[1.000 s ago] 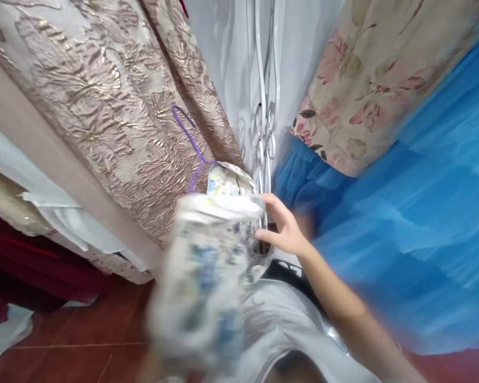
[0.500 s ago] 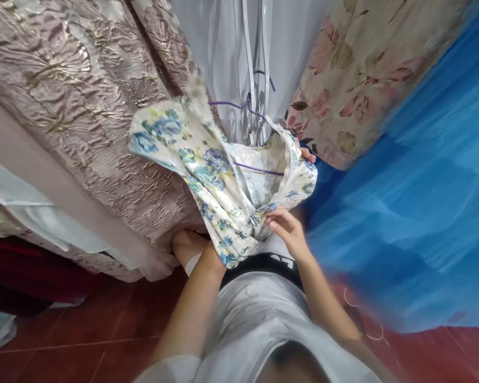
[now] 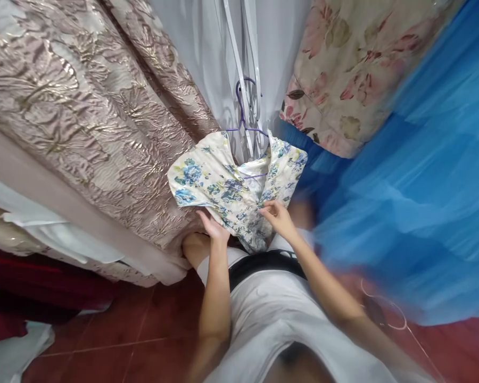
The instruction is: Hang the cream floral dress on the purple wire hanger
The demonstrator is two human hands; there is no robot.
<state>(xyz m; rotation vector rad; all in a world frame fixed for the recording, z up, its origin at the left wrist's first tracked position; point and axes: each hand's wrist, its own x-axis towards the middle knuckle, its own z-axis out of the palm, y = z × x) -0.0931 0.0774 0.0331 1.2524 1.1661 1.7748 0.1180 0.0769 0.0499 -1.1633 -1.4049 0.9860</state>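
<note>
A cream blouse [image 3: 233, 186] with blue flowers hangs in front of me on a purple wire hanger [image 3: 241, 125], its neckline open at the top. My right hand [image 3: 278, 219] pinches the blouse's front at the bottom of the neckline, thumb and fingertips together. At the blouse's lower left edge is my left hand [image 3: 216, 227], open, palm up and fingers apart. The cloth partly covers its fingers. White straps [image 3: 239, 64] hang down behind the hanger's hook.
Pink and gold embossed fabric [image 3: 104, 133] hangs at the left, and white cloth [image 3: 195, 48] behind the hanger. On the right hang a pink-flowered fabric [image 3: 343, 80] and a blue tulle skirt [image 3: 403, 202]. A thin white cord [image 3: 405, 319] lies on the red tiled floor [image 3: 159, 330].
My left hand has come out from behind the blouse to its lower left edge. The blouse now hangs straighter, its left sleeve lower. My right hand stays at the neckline.
</note>
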